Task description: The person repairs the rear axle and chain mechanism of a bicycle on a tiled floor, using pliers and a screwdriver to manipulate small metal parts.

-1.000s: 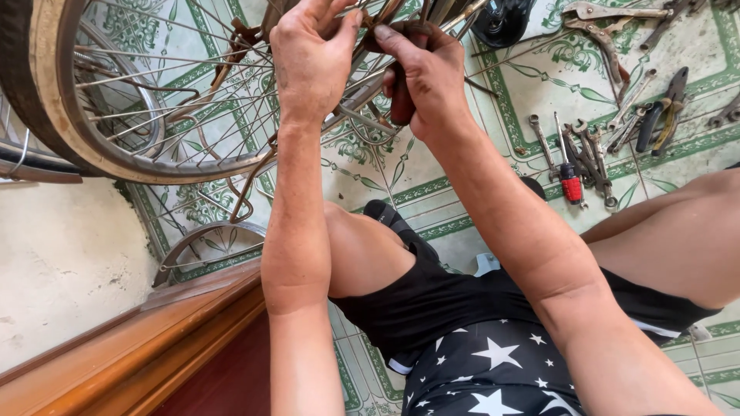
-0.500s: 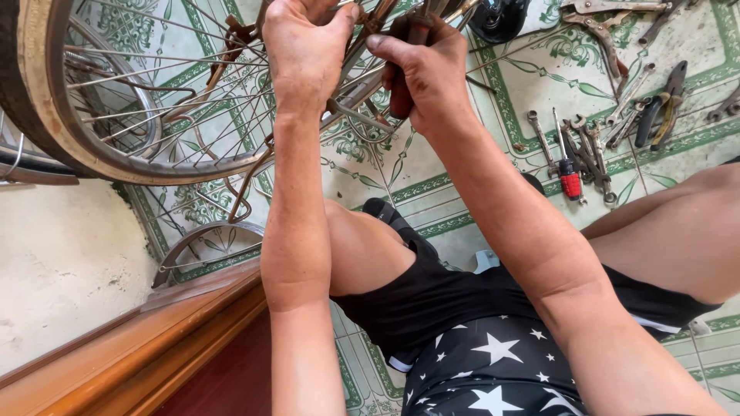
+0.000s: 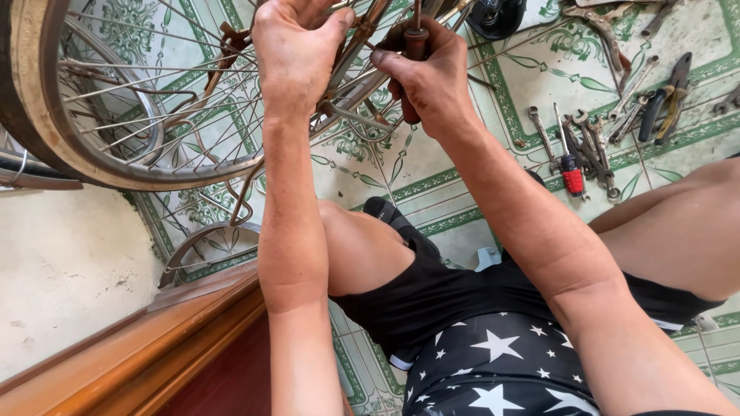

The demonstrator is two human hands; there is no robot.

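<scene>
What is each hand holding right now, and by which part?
Right hand: a tool, gripped by its dark reddish handle. Left hand: closed on the bicycle wheel's metal parts near the hub; exact part hidden.

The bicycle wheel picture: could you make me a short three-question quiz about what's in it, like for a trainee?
1. True or false: the right hand holds a dark-handled tool at the wheel.
2. Where does the red-handled screwdriver lie? A) on the tiled floor among the wrenches B) on the wooden ledge C) in the left hand
3. Fill in: the shorts are black with white ____.

Key: 1 true; 2 A; 3 stars.
</scene>
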